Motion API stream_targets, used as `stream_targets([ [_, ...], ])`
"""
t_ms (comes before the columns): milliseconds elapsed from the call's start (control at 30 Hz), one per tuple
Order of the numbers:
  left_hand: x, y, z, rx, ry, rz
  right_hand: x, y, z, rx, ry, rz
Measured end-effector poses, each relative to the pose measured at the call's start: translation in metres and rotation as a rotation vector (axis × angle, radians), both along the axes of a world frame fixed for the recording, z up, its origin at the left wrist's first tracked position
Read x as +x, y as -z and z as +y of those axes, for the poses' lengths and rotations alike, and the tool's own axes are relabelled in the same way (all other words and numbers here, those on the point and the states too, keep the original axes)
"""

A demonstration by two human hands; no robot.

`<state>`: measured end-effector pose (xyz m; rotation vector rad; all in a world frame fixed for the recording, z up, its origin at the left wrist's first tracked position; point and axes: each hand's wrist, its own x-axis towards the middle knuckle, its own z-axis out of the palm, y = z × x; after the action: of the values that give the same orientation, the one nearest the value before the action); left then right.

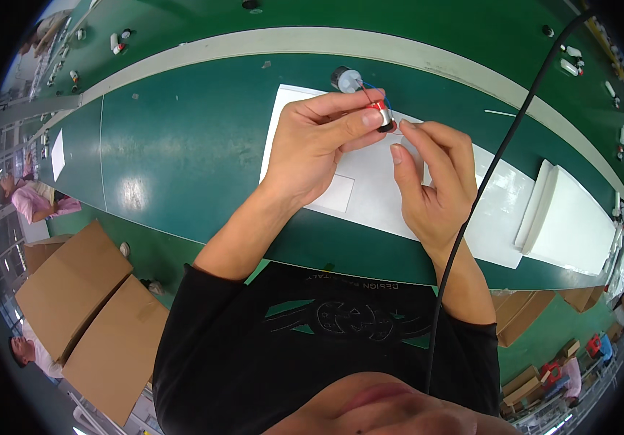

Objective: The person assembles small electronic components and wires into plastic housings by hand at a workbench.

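My left hand (319, 138) is closed, its thumb and fingers pinching a small silver cylindrical part with a red end and a dark end (382, 116), which looks like a small motor. Red and blue wires (375, 88) run between it and a dark cylinder with a pale grey cap (346, 80), just beyond my left fingertips. Close by on the right, my right hand (439, 174) has its thumb and index finger apart. A thin wire end seems to reach toward the right index fingertip; whether they touch is too small to tell.
White sheets (504, 217) lie under my hands on the green table (181, 138). A stack of white foam sheets (573, 217) stands at the right. A black cable (504, 145) hangs across my right side. Cardboard boxes (80, 275) and other people are beyond the table's near edge.
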<state>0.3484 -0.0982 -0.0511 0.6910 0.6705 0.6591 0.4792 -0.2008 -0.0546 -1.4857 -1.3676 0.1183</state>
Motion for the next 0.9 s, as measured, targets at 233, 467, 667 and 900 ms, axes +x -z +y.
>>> stream_targets([
  [233,-0.001,-0.002,-0.001,0.083,0.036,0.086,0.001,0.010,0.000,0.032,-0.048,-0.074],
  [467,-0.002,-0.003,0.001,0.044,0.001,0.122,0.001,0.010,0.002,0.015,-0.009,-0.424],
  [667,-0.007,0.002,0.022,0.189,-0.190,0.160,-0.008,-0.001,0.000,-0.071,-0.003,-0.283],
  [900,-0.014,-0.001,0.030,0.214,-0.379,0.085,-0.032,-0.012,0.017,-0.537,-0.358,-0.546],
])
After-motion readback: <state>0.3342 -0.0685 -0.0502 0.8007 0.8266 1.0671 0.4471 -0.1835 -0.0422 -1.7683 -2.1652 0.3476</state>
